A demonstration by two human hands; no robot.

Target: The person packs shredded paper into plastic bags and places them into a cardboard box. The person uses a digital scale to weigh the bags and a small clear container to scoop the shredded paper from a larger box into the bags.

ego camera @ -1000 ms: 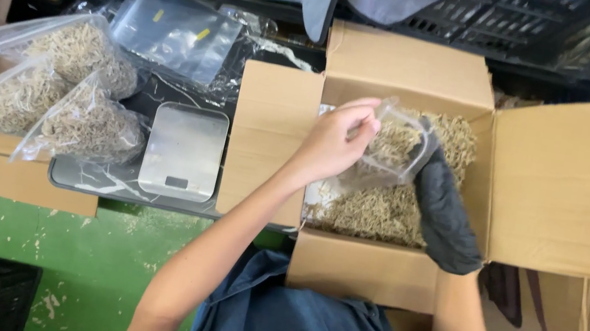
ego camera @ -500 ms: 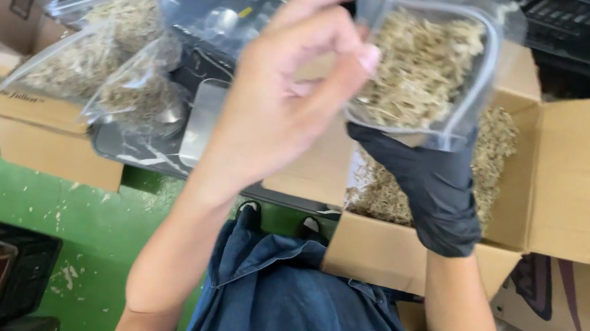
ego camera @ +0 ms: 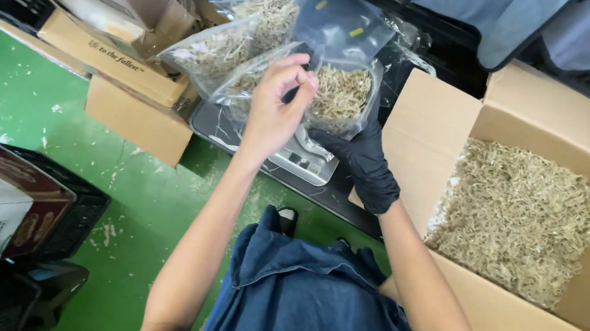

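– Where am I? My bare left hand (ego camera: pixel 278 111) pinches the rim of the clear plastic bag of pale dried strands (ego camera: pixel 340 97); my black-gloved right hand (ego camera: pixel 365 165) grips it from below, over the grey digital scale (ego camera: pixel 304 161).

– Weighing, I judge. Next, lower it level onto the scale, beside the open cardboard box (ego camera: pixel 426 144).

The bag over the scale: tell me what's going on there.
A person holds a clear bag of dried pale strands above a small scale. The gloved right hand grips it from below, while the bare left hand pinches at its top edge. More filled bags lie behind the scale. An open cardboard box on the right holds a loose heap of the same material.
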